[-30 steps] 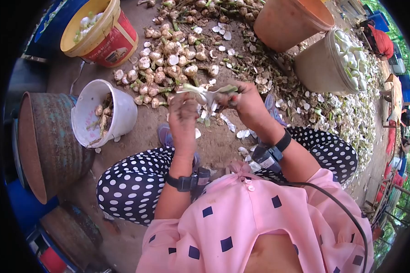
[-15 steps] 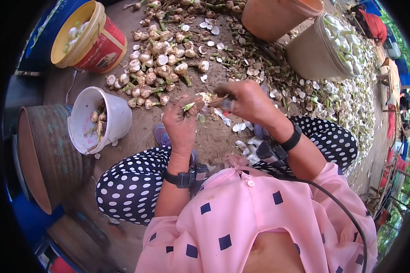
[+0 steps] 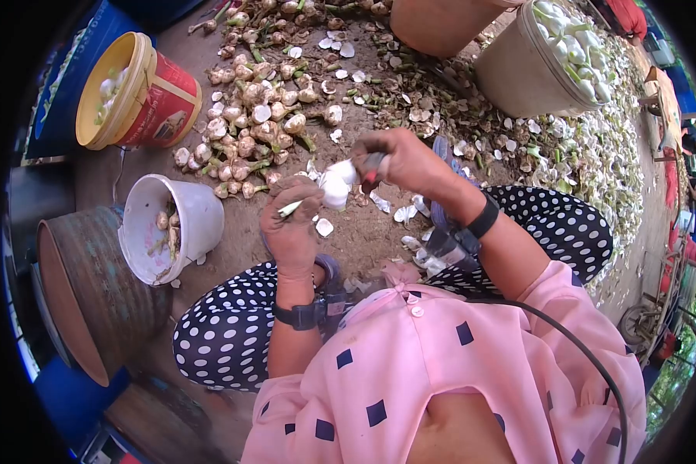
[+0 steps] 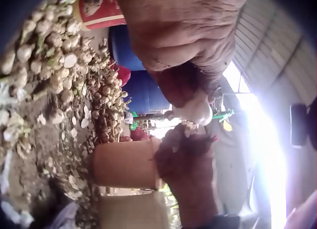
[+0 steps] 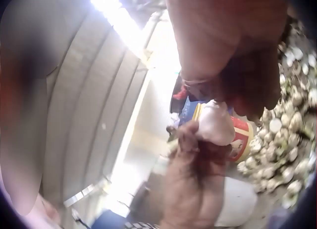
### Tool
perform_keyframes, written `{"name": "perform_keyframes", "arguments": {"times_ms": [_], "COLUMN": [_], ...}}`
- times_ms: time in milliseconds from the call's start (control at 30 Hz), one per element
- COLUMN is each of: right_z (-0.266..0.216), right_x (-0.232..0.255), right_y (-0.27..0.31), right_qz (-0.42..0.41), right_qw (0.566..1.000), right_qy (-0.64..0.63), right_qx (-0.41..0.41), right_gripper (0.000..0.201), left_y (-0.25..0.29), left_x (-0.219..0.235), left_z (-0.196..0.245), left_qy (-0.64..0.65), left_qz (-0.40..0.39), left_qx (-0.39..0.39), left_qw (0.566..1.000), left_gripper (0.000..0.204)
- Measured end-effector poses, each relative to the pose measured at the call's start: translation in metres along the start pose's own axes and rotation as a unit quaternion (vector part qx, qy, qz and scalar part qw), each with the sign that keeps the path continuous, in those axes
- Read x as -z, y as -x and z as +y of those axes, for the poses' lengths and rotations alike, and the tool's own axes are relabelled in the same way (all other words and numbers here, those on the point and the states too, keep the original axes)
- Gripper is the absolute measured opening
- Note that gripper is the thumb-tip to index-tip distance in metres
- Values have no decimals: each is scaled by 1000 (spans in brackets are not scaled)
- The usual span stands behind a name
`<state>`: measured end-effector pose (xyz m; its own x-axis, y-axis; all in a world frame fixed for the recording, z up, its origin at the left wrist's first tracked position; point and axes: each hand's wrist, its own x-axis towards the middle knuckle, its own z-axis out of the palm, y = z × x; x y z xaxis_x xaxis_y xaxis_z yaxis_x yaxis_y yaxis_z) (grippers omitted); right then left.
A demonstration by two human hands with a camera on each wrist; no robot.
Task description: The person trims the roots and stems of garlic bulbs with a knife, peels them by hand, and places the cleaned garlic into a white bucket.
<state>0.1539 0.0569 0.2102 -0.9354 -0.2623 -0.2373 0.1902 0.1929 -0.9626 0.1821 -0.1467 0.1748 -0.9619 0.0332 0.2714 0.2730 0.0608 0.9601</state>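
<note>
My left hand (image 3: 292, 220) grips a garlic bulb (image 3: 336, 188) by its stem end, and the short pale-green stem (image 3: 290, 209) sticks out between the fingers. The bulb is white and smooth. Close on its far side, my right hand (image 3: 398, 158) holds a small tool with a red part (image 3: 370, 182); most of it is hidden in the fingers. In the left wrist view the bulb (image 4: 200, 111) shows between both hands. The right wrist view has the bulb (image 5: 216, 125) above the left hand's fingers, with the right hand (image 5: 233, 65) overlapping its top.
Unpeeled garlic (image 3: 247, 127) lies heaped ahead, with peelings (image 3: 549, 162) strewn to the right. A white bucket (image 3: 205, 224) and a yellow-red bucket (image 3: 162, 100) stand left, near a rusty drum (image 3: 104, 278). A pale bucket of white bulbs (image 3: 510, 73) and an orange bucket (image 3: 433, 27) stand right.
A second ago both hands held the garlic amid loose, leafy skin; now its bulb shows bare and white. The right hand moved away, then back beside the bulb. The head view has shifted.
</note>
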Motion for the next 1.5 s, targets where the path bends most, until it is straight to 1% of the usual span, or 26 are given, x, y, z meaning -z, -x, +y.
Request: {"name": "perform_keyframes", "arguments": {"times_ms": [33, 67, 100, 133, 200, 233, 267, 300, 367, 400, 467, 600, 633, 700, 733, 767, 800, 833, 1000, 1067, 1100, 1133, 1200, 1267, 1333, 1500], "right_z": [20, 54, 91, 111, 98, 83, 57, 67, 35, 20, 16, -34, -27, 5, 32, 48, 86, 116, 201, 223, 211, 189, 130, 83, 81, 59], "right_x": [5, 7, 8, 10, 9, 11, 10, 2, 0, 1, 26, 132, 134, 121, 104, 72, 51, 27, -27, -20, -19, -19, -33, -56, -70, -47], "right_y": [-3, -9, -17, -19, -2, 4, 1, -3, -6, -10, -33, -102, -121, -160, -180, -187, -211, -227, -255, -253, -246, -230, -189, -144, -114, -67], "right_qz": [-33, -34, -69, -101, -109, -117, -115, -70, -107, -143, -70, 42, 37, 65, 70, 80, -30, -71, 21, 72, 60, 42, 3, -47, -120, -29], "right_qw": [981, 981, 993, 936, 906, 867, 916, 994, 993, 973, 982, 889, 890, 952, 996, 993, 970, 889, 831, 892, 975, 949, 914, 908, 916, 952], "right_qy": [-185, -185, 75, 330, 400, 472, 369, 69, -52, -174, -168, -383, -383, -246, 22, 73, 188, 448, 545, 441, 136, -183, -309, -370, -342, -304], "right_qx": [-38, -38, -55, -68, -88, -107, -106, 43, -2, -45, -53, 249, 246, 167, 60, -42, -150, -67, -109, -63, -167, -254, -264, -190, -170, -2], "right_gripper": [24, 24, 30, 37, 50, 64, 72, 70, 65, 60, 56, 23, 23, 21, 27, 38, 48, 48, 36, 45, 48, 51, 58, 61, 63, 51], "left_y": [1, 1, 2, 2, 0, -2, -5, -7, -8, -14, -26, -27, -28, -22, -21, -27, -27, -24, -27, -31, -33, -34, -35, -34, -34, -27], "left_x": [-1, -1, 4, 7, 10, 7, 3, 0, -9, -18, -28, -6, -3, 7, 11, 5, 6, 8, 16, 18, 17, 16, 12, 8, 0, -7], "left_z": [2, 3, -9, -10, -11, -11, -13, -14, -15, -6, 17, -19, -26, -47, -55, -50, -56, -61, -69, -65, -65, -65, -68, -65, -58, -26], "left_qy": [193, 379, 428, 427, 505, 455, 458, 353, 245, 246, 303, 258, 269, 264, 258, 228, 224, 184, 171, 188, 209, 229, 253, 269, 435, 325], "left_qz": [9, 19, 34, 35, 66, 70, 75, 29, -60, -58, -1, 60, 85, 85, 83, 123, 133, 117, 158, 161, 176, 189, 210, 224, 169, 85], "left_qx": [53, 105, 108, 108, 193, 187, 184, 203, 236, 233, 210, 266, 290, 318, 347, 370, 374, 366, 404, 427, 433, 437, 435, 433, 314, 269], "left_qw": [980, 919, 897, 897, 839, 868, 866, 913, 938, 939, 930, 927, 915, 907, 898, 892, 890, 905, 884, 870, 859, 849, 838, 830, 827, 903], "left_gripper": [14, 18, 21, 21, 23, 14, 14, 13, 31, 31, 52, 59, 53, 48, 44, 38, 38, 39, 46, 49, 52, 55, 57, 59, 65, 64]}}
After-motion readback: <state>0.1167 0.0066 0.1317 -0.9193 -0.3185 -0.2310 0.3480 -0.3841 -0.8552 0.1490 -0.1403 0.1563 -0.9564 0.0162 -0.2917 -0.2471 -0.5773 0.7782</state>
